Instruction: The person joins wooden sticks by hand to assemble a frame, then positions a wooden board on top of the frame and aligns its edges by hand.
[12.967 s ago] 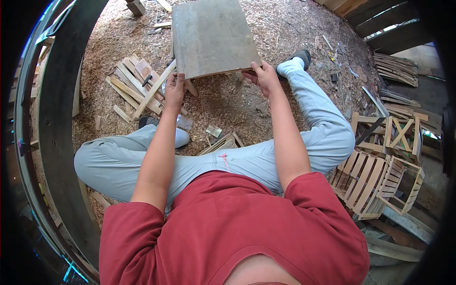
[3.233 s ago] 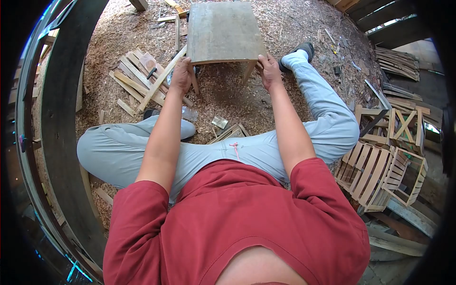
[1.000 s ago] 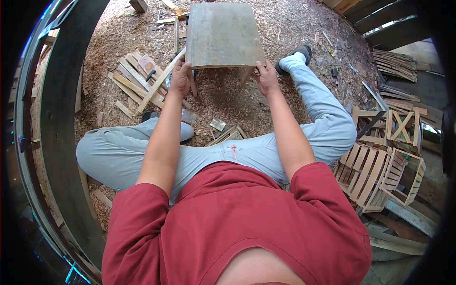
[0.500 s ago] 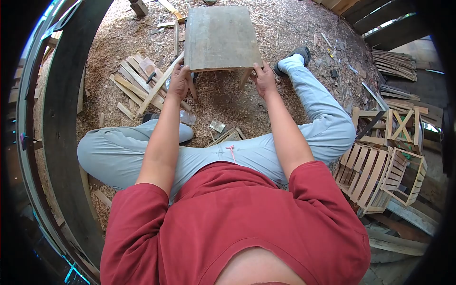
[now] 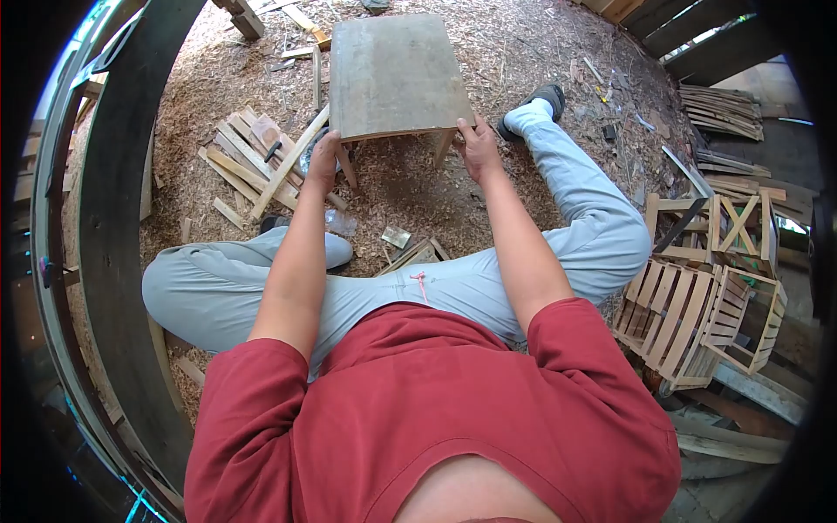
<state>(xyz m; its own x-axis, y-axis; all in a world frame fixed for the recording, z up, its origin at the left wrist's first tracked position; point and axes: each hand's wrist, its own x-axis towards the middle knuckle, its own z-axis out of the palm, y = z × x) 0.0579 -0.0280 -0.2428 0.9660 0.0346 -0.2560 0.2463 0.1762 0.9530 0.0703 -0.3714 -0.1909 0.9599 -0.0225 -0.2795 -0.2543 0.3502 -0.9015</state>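
Note:
A small wooden table with a worn grey top stands in front of my outstretched legs, its near edge facing me. My left hand is closed at the table's near left corner, beside a leg; most of its fingers are hidden. At the near right corner, my right hand grips the edge, thumb near the top and fingers around the side. Two pale legs show beneath the near edge.
Left of the table, loose wooden strips lie on wood shavings with a black-headed hammer among them. Small slatted wooden chairs lie at my right. A dark plank rises on the left. Crumpled clear plastic is near my foot.
The table has shifted slightly left and towards me, its left corner more than its right. Both my hands have moved with it.

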